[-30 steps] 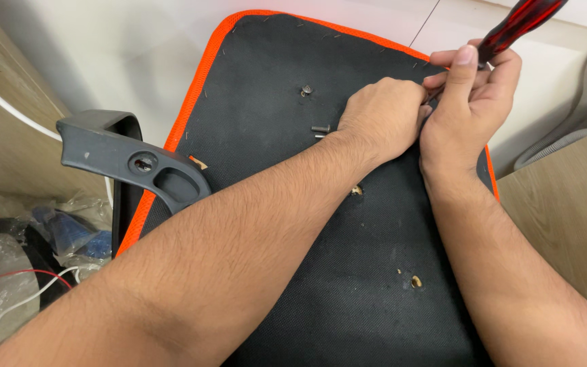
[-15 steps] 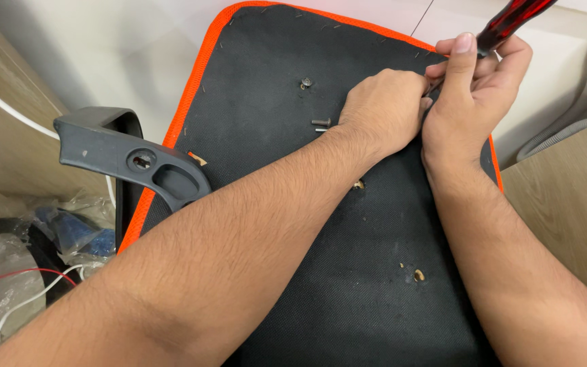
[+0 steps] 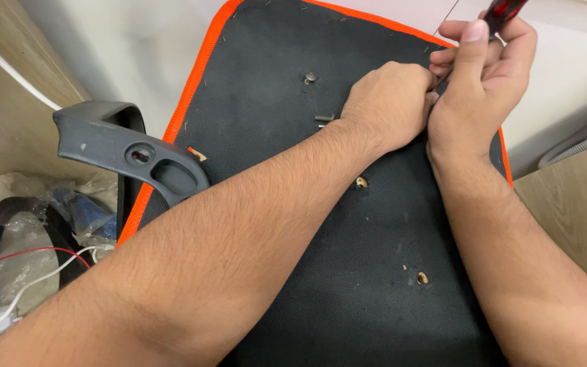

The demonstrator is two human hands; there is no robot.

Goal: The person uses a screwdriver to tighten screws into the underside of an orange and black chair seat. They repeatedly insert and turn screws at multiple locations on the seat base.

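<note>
Screwdriver handle [image 3: 504, 9], red and black, pokes out at the upper right of the frame, gripped in the fingers [image 3: 469, 42] of the right hand [image 3: 478, 88], which are wrapped around it with the thumb laid along the shaft. Just to its left, touching it, the left hand [image 3: 388, 102] is curled into a loose fist over the spot where the tip meets the black fabric panel [image 3: 321, 224]; its fingers are clenched, though whether they pinch a screw or only steady the shaft cannot be told. To do this well, the tool seems best kept square to the panel, with steady downward pressure while the left hand guides the tip. Out from the hands, the panel has an orange border [image 3: 191, 88], a small screw head [image 3: 310, 77] near its top, a short dark pin [image 3: 324, 119] beside the left wrist, and two frayed holes [image 3: 422, 277] lower down. A grey plastic armrest [image 3: 130, 153] lies at the left edge, with bagged clutter and wires [image 3: 28, 265] at the lower left. The tool's tip and the fastener are hidden behind the hands, and the handle's end is cut off by the frame.
</note>
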